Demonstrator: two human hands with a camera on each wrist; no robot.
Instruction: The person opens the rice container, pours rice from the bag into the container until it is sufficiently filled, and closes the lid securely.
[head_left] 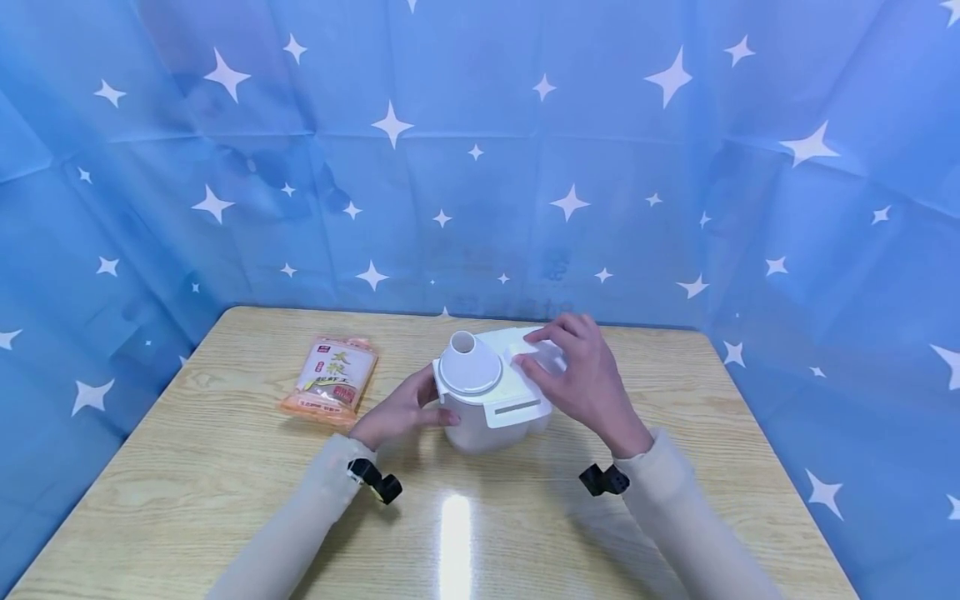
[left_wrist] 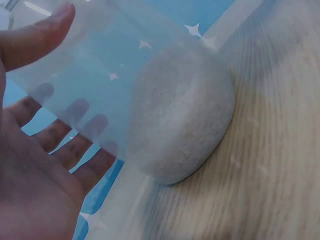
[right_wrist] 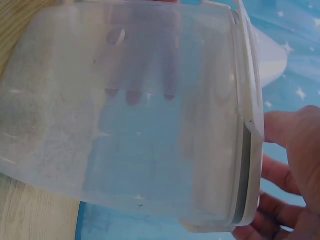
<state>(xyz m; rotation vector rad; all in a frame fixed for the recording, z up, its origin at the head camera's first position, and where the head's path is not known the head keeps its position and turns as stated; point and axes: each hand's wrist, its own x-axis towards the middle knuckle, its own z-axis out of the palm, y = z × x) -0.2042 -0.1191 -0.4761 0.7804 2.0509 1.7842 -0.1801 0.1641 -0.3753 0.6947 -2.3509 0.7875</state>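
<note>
A translucent plastic storage container (head_left: 487,435) stands on the table with a white lid (head_left: 513,379) on top. Pale grains (left_wrist: 185,110) fill its bottom. From the lid rises a white cone-shaped spout (head_left: 470,362). My left hand (head_left: 405,408) grips the container's left side, thumb in front and fingers behind, showing through the wall in the left wrist view. Over the right part of the lid, my right hand (head_left: 577,371) pinches it with thumb and index finger. In the right wrist view, the right fingers (right_wrist: 282,172) lie along the lid's outer edge.
An orange and white printed plastic package (head_left: 333,379) lies left of the container. The wooden table (head_left: 210,467) ends at the back and sides against a blue curtain (head_left: 480,167) with white stars.
</note>
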